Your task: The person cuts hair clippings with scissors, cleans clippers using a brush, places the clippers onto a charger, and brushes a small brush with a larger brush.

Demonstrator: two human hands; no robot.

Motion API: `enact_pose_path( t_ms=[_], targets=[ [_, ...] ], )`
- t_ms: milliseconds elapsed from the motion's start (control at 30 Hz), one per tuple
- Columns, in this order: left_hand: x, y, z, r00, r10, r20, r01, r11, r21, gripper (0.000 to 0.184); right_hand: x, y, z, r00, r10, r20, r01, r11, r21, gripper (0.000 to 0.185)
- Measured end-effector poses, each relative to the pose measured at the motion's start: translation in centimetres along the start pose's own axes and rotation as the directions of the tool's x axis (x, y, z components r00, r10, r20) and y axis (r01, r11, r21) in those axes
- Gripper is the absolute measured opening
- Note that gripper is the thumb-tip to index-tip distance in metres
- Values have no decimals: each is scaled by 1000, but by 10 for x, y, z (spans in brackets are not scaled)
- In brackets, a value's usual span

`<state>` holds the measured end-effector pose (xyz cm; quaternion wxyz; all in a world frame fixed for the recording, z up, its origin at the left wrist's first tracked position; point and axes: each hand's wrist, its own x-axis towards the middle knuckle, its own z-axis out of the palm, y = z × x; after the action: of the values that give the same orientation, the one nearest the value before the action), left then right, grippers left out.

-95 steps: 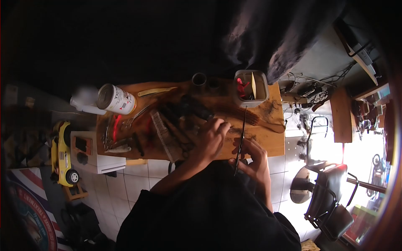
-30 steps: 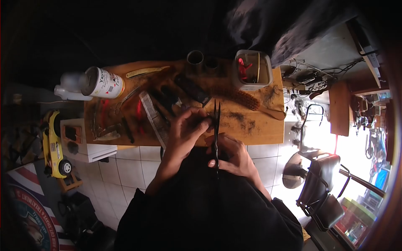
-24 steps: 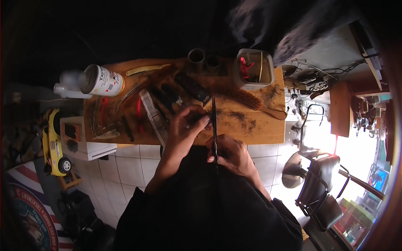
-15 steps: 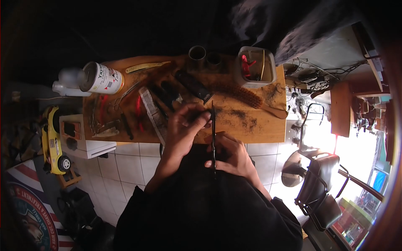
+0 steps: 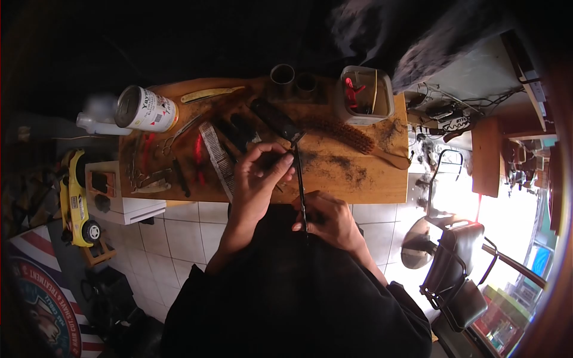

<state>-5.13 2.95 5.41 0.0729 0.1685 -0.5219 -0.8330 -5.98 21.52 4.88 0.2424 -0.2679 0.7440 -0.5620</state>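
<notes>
A pair of dark, slender scissors [image 5: 301,191] points away from me over the front of the wooden table, seen almost edge-on. My right hand [image 5: 331,221] is closed around its near end, with the handles mostly hidden by the fingers. My left hand [image 5: 258,179] is beside the blades near their tip, its thumb and forefinger pinched together. Whatever lies in that pinch is too small or hidden to make out. Beyond the tip lies a black hair clipper [image 5: 276,119]. A pale comb [image 5: 216,156] is left of my left hand.
The wooden table [image 5: 382,188] carries dark hair clippings. A brush [image 5: 346,137] and a plastic tub [image 5: 391,107] are on the right; a white can [image 5: 152,113], a straight yellowish tool [image 5: 212,94] and more scissors [image 5: 170,143] are left. A barber chair [image 5: 456,256] stands at the right.
The scissors' far end has swung slightly left, so they now tilt. My left hand has shifted a little left and its fingers have opened into a rounder curl. My right hand stays nearly in place.
</notes>
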Motion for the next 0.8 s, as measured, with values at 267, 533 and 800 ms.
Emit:
enact_pose_path(
  t_ms=[267, 533, 800],
  targets=[
    [-4, 7, -8, 999, 2, -42, -5, 998, -63, 20, 5, -2, -3, 996, 14, 89, -18, 999, 45, 53],
    [-8, 5, -14, 999, -36, 36, 31, 989, 145, 19, 7, 4, -1, 993, 12, 114, -13, 1000, 4, 50],
    [-3, 5, -24, 996, 5, -94, -7, 1000, -26, 15, 12, 3, 4, 993, 29, 110, -38, 996, 81, 49]
  ],
)
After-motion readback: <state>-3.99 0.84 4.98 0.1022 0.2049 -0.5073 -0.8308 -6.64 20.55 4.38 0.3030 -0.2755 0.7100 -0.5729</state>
